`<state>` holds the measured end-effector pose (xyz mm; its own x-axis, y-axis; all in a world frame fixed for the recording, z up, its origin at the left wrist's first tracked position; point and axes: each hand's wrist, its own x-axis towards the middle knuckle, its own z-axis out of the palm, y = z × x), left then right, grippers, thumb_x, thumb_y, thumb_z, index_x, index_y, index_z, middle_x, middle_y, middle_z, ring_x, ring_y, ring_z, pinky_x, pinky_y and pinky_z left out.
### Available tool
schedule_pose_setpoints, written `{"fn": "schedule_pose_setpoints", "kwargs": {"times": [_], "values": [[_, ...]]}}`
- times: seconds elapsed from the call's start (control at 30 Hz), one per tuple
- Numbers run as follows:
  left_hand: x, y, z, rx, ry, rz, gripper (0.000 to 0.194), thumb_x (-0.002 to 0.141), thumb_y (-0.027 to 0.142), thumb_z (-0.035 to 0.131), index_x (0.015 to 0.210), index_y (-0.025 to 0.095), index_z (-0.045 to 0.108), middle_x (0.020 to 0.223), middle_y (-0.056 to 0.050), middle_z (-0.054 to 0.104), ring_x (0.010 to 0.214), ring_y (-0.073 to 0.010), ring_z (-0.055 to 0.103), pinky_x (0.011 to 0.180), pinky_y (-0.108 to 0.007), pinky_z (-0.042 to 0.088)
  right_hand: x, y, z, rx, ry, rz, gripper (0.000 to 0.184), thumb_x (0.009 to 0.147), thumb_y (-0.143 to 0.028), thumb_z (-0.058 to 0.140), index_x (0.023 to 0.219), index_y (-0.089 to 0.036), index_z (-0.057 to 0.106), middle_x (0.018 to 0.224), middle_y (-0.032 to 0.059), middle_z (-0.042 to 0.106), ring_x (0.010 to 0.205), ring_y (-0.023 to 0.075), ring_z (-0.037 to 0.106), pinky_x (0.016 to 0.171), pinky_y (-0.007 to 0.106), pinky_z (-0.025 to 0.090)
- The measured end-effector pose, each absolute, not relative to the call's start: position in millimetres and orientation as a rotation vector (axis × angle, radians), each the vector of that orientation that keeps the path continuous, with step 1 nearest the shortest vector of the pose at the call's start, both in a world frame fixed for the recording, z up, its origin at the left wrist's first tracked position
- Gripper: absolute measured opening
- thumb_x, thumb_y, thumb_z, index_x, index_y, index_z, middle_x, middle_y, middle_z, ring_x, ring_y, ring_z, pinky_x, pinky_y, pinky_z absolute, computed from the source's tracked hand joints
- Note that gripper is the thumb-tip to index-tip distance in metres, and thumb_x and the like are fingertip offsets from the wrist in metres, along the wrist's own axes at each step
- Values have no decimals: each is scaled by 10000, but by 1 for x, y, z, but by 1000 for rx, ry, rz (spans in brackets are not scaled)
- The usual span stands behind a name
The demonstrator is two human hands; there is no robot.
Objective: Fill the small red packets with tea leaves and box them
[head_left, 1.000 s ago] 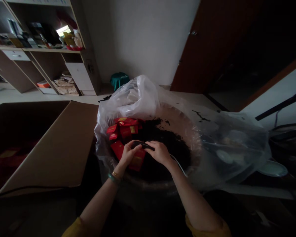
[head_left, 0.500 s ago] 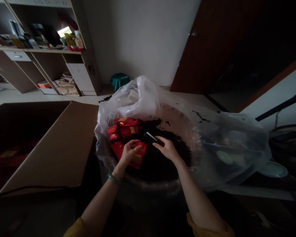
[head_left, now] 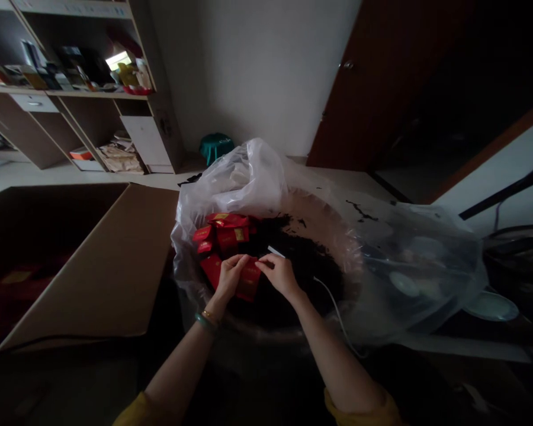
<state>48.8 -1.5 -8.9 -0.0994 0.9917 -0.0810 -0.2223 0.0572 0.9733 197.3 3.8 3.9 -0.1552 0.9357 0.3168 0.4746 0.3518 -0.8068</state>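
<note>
Though dim — fingers (head_left: 237,261) on red packet (head_left: 249,280).

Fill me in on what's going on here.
A person is working over a wide container with clear plastic around it and dark, loose material inside. The left hand and right hand pinch the top edge of a red packet. More red packets are piled beyond the left hand. A white strip shows just past the right hand; whether that hand holds it is unclear. An open cardboard box stands to the left.
</note>
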Motion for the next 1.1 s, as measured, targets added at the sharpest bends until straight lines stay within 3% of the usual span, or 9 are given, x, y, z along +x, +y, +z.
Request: {"fn": "schedule_pose_setpoints", "kwargs": {"times": [0.17, 0.27, 0.37, 0.5, 0.63, 0.73, 0.83, 0.97, 1.1], "values": [[46, 2, -14, 783, 1087, 1573, 565, 801, 566, 546, 1171, 147, 626, 1010, -118, 721, 816, -190, 668, 679, -272, 515, 204, 17, 22, -1255, -1407, 958, 228, 747, -409, 639, 748, -183, 667, 572, -22, 646, 412, 123, 575, 404, 229, 465], [44, 3, -17, 782, 1128, 1861, 555, 839, 516, 518, 1264, 159, 524, 1073, -128, 679, 786, -176, 665, 623, -261, 514, 199, 41, 43, -1084, -1078, 1037, 270, 715, -427, 669, 804, -175, 635, 673, -18, 672, 528, 128, 641, 503, 241, 552], [44, 2, -20, 842, 1161, 2074, 483, 852, 445, 526, 1264, 198, 480, 1147, -113, 609, 798, -155, 646, 579, -235, 511, 176, 70, 57, -891, -921, 1138, 242, 707, -370, 684, 846, -187, 608, 786, -11, 698, 691, 132, 689, 687, 264, 589], [43, 3, -22, 884, 1265, 2163, 432, 847, 392, 545, 1235, 213, 486, 1191, -101, 532, 852, -149, 610, 587, -224, 520, 141, 95, 56, -871, -1085, 1358, 231, 700, -283, 678, 901, -187, 619, 888, 25, 723, 931, 182, 687, 861, 331, 553], [42, 6, -25, 858, 1295, 2176, 429, 843, 384, 533, 1233, 213, 487, 1231, -107, 505, 894, -166, 595, 601, -233, 511, 140, 93, 45, -1057, -1238, 1195, 377, 690, -206, 668, 1063, -163, 623, 1126, 110, 685, 1117, 223, 613, 953, 369, 494], [41, 8, -27, 807, 1321, 2192, 390, 858, 375, 500, 1211, 211, 504, 1231, -103, 523, 942, -170, 583, 662, -240, 497, 153, 72, 32, -1115, -1369, 1006, 337, 780, -233, 578, 1106, -165, 627, 1109, 109, 690, 1028, 202, 650, 898, 349, 518], [40, 8, -28, 784, 1375, 2221, 353, 874, 372, 471, 1182, 207, 524, 1225, -95, 541, 1060, -189, 551, 826, -290, 470, 156, 38, 15, -1245, -1711, 956, 234, 838, -245, 514, 989, -183, 681, 884, 57, 727, 805, 175, 681, 791, 318, 537], [39, 7, -28, 856, 1434, 2246, 345, 883, 381, 459, 1163, 197, 536, 1202, -92, 556, 1136, -211, 518, 982, -352, 392, 136, 2, -1, -1558, -2204, 818, 407, 808, -334, 618, 1178, -164, 619, 1022, 117, 701, 926, 232, 662, 786, 325, 509], [39, 7, -30, 906, 1460, 2225, 342, 888, 381, 460, 1166, 195, 533, 1190, -92, 554, 1113, -207, 527, 987, -363, 394, 117, -9, -4, -1798, -2354, 745, 258, 874, -336, 519, 1032, -213, 682, 1043, 104, 689, 929, 238, 663, 709, 304, 491]]}}
